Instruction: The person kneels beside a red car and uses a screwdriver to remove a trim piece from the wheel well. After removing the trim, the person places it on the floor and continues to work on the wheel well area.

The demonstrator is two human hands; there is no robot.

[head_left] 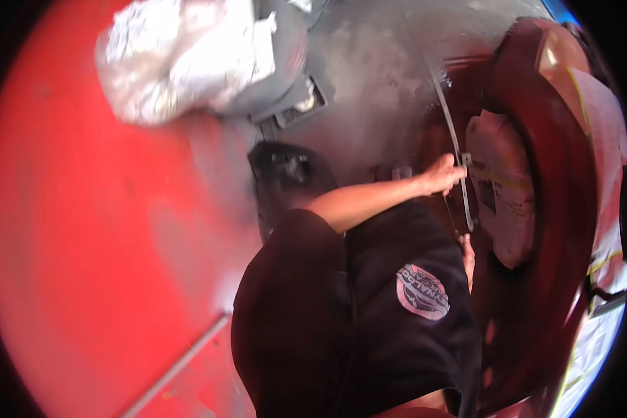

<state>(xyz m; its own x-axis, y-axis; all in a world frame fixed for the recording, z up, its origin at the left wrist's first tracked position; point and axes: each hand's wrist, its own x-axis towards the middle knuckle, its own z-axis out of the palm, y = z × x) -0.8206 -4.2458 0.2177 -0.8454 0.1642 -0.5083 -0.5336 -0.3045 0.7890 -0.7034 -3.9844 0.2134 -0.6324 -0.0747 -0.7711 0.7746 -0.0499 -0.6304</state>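
Observation:
My left hand (442,175) reaches out to the right from a black sleeve, its fingers apart. Its fingertips meet a long, thin, pale metal strip (449,124), beside a small bracket-like piece (465,159). Below the strip's lower end, my right hand (469,263) shows only in part beyond my shirt. Its fingers look bent round something small and dark that I cannot make out. A thin dark line runs between the two hands. Just right of the strip, a paper-covered wheel (501,184) sits within a dark red vehicle body (571,160).
Masking paper (602,118) with yellow tape covers part of the vehicle. Behind my left arm a black plastic part (292,171) lies on the floor (83,209), which is red and grey. White wrapped bundles (188,59) stand at the back left, and a pale bar (177,366) lies lower left.

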